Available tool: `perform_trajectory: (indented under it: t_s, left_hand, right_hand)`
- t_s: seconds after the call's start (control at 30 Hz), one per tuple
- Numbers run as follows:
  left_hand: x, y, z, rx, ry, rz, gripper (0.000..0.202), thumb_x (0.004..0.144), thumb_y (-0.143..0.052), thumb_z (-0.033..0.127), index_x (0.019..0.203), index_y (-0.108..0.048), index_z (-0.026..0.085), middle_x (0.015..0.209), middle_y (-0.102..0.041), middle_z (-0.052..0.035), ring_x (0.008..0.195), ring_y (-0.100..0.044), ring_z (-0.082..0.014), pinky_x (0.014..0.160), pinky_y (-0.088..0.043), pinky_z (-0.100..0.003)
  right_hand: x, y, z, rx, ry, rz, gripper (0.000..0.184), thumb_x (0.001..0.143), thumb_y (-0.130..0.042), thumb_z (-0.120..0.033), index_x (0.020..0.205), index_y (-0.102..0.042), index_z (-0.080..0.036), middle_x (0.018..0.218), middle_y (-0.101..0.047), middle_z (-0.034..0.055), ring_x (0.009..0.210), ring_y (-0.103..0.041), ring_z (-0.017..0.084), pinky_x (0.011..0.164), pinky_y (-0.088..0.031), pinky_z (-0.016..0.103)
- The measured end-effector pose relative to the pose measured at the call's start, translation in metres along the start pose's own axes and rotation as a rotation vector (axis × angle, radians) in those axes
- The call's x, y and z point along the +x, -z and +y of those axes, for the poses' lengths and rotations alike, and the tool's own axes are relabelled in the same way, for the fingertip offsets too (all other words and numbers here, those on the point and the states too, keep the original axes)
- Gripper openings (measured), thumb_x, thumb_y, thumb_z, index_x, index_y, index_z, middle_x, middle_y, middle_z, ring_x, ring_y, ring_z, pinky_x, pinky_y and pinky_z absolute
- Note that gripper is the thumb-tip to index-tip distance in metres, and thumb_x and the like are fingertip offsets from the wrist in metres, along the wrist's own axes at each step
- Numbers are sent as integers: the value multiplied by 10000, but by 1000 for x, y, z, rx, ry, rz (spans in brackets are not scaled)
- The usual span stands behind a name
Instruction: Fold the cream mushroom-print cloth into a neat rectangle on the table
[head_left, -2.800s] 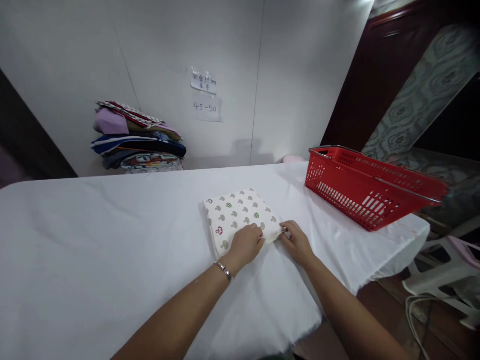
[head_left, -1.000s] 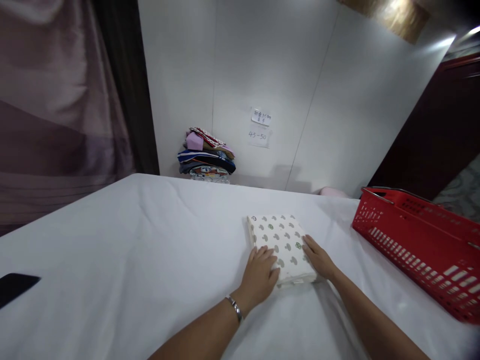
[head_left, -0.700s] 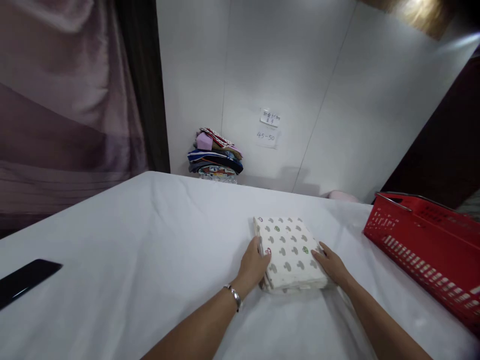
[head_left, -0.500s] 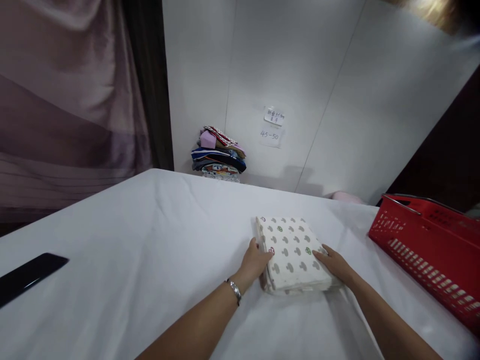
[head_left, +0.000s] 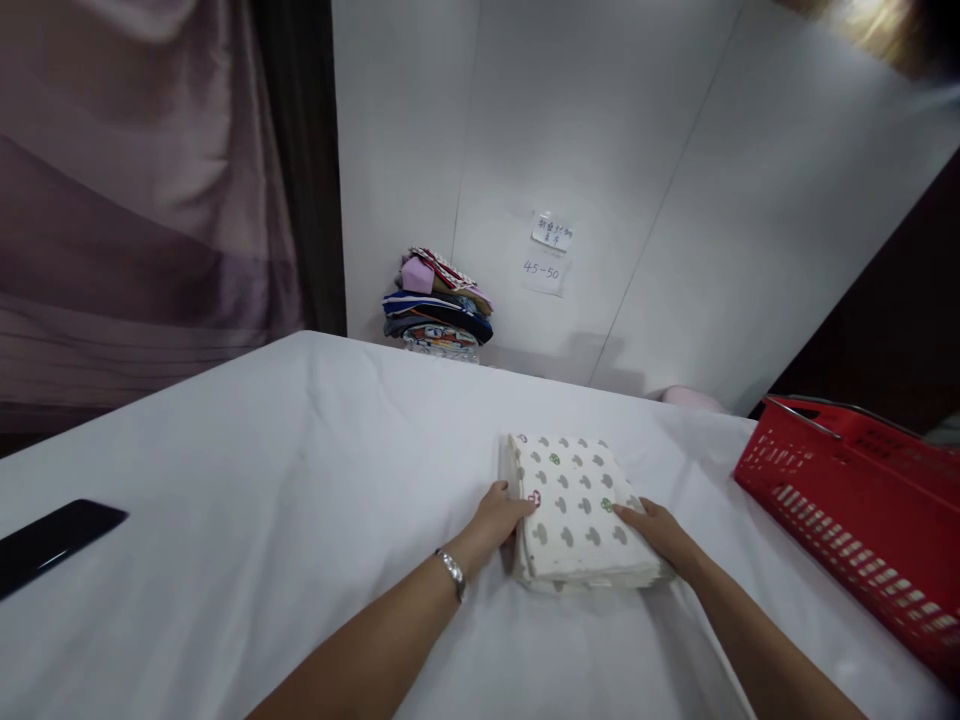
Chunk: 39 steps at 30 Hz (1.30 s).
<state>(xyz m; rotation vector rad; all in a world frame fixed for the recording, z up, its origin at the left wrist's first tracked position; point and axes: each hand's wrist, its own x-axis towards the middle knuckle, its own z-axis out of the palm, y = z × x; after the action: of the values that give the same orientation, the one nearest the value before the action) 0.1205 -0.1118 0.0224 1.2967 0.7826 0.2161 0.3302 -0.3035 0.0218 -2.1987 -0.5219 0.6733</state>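
Observation:
A folded white cloth (head_left: 577, 500) printed with grey, green and red mushrooms lies on the white-covered table (head_left: 262, 500). My left hand (head_left: 496, 512), with a silver bracelet on its wrist, grips the cloth's left edge, thumb on top and fingers tucked against the side. My right hand (head_left: 654, 528) holds the cloth's right edge in the same way, fingers curled at the side. The cloth sits squarely between both hands, its near edge slightly raised off the sheet.
A red plastic basket (head_left: 862, 500) stands on the table at the right. A stack of folded clothes (head_left: 437, 305) rests against the back wall under two paper notes (head_left: 549, 250). A black phone (head_left: 52, 540) lies at the left edge. A curtain hangs at left.
My hands moved from the cloth's top to its left and right sides and now grip it. The view swung left since 2.8 s ago, bringing the phone and curtain into sight.

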Motion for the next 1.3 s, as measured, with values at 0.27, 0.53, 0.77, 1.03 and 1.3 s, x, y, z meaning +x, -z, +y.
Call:
perform_trajectory:
  t_s: [0.27, 0.53, 0.77, 1.03, 1.3]
  left_hand:
    - [-27, 75, -10, 196, -126, 197, 755, 709, -609, 367, 1347, -274, 140, 1035, -641, -97, 910, -628, -223, 798, -459, -307]
    - [-47, 83, -2, 805, -293, 364, 606, 776, -466, 410, 1319, -376, 156, 1191, -576, -120, 1085, -538, -286, 880, -419, -397]
    - [-5, 47, 4, 1246, -631, 326, 576, 830, -437, 413, 1333, -396, 133, 1469, -276, -112, 1375, -149, -264, 1113, -122, -449]
    - [14, 53, -26, 1236, -609, 273, 625, 875, -319, 503, 1376, -350, 131, 1476, -252, -109, 1384, -104, -260, 1120, -16, -471]
    - [13, 50, -24, 1218, -616, 289, 619, 866, -348, 486, 1367, -365, 123, 1477, -249, -117, 1384, -104, -265, 1120, -10, -460]
  right_hand:
    - [-20, -61, -19, 18, 247, -188, 527, 741, -575, -517, 1132, -574, -164, 1099, -662, 75, 986, -621, 249, 803, -497, 330]
    - [-27, -73, -46, -533, 508, 108, 676, 818, -460, -513, 1380, -343, -156, 1359, -448, 138, 1249, -404, 290, 996, -346, 421]
    - [6, -108, -85, -759, 713, 58, 715, 874, -329, -546, 1421, -247, -94, 1500, -158, 122, 1385, -84, 251, 1098, -127, 451]
    - [44, -113, -63, -768, 515, 26, 741, 872, -241, -606, 1443, -184, -139, 1513, -116, 74, 1390, -30, 231, 1093, -81, 453]
    - [43, -111, -93, -854, 496, -21, 790, 863, -233, -633, 1431, -213, -84, 1502, -140, 135, 1383, -65, 274, 1086, -44, 477]
